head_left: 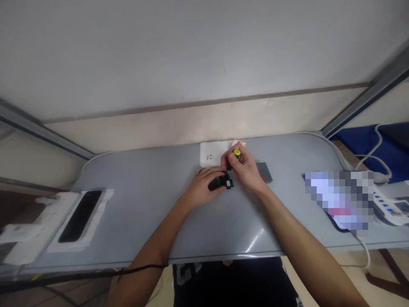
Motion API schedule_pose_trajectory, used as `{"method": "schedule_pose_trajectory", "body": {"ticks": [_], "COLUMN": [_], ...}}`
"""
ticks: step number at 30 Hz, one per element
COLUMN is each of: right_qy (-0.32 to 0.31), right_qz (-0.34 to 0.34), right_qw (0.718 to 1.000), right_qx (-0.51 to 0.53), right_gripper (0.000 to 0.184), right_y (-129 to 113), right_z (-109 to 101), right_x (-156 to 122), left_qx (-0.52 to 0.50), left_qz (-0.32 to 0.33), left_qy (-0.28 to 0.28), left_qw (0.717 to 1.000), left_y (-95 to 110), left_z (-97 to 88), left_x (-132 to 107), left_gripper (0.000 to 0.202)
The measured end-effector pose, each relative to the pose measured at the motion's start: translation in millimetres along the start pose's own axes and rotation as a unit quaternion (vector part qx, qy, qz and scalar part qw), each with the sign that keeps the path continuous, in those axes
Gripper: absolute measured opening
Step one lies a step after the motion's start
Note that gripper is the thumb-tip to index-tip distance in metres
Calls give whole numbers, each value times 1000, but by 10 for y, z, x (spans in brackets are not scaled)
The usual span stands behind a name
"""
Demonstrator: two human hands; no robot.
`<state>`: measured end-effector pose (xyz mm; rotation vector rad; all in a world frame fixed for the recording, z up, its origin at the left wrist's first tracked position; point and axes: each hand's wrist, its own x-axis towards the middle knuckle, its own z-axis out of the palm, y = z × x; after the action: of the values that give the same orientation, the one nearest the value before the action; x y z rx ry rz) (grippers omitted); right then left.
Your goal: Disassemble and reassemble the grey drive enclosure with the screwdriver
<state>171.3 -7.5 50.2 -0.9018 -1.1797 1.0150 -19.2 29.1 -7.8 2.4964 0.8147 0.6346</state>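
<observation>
My left hand [203, 184] lies on the grey table [143, 213] with its fingers closed round a small black device [220, 182] that shows a bit of green. My right hand [244, 168] is closed on a screwdriver with a yellow-topped handle [236, 152], held upright with its tip down at the right end of the black device. Both hands meet at the middle of the table, just in front of a white sheet [211, 154] that carries several tiny dark specks.
A dark grey flat box [266, 171] lies right of my right hand. At the left edge a black phone [80, 215] rests in a white tray. At the right are a blurred screen [340, 200], a white power strip [388, 207] and white cables. A wall stands behind the table.
</observation>
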Motion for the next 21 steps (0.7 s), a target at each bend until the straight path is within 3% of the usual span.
{"method": "schedule_pose_trajectory", "body": {"ticks": [6,10,14,21], "right_qy": [33,29,19,58], "right_qz": [-29,-7,11,1], "right_qw": [999,996,997,996], "right_qx": [20,80,75,67], "right_gripper": [42,43,31,39], "right_y": [94,113,88,131], "right_z": [39,18,-40,-14], "right_x": [26,36,17,44], "left_qx": [-17,-10,-5,-4], "left_qz": [-1,-6,-3,8], "left_qy": [3,3,-7,0], "left_qw": [1000,1000,1000,1000], "left_y": [20,25,20,-25], "left_z": [-13,-14,-18,8], "left_x": [10,7,2,-9], "left_gripper": [26,24,21,23]}}
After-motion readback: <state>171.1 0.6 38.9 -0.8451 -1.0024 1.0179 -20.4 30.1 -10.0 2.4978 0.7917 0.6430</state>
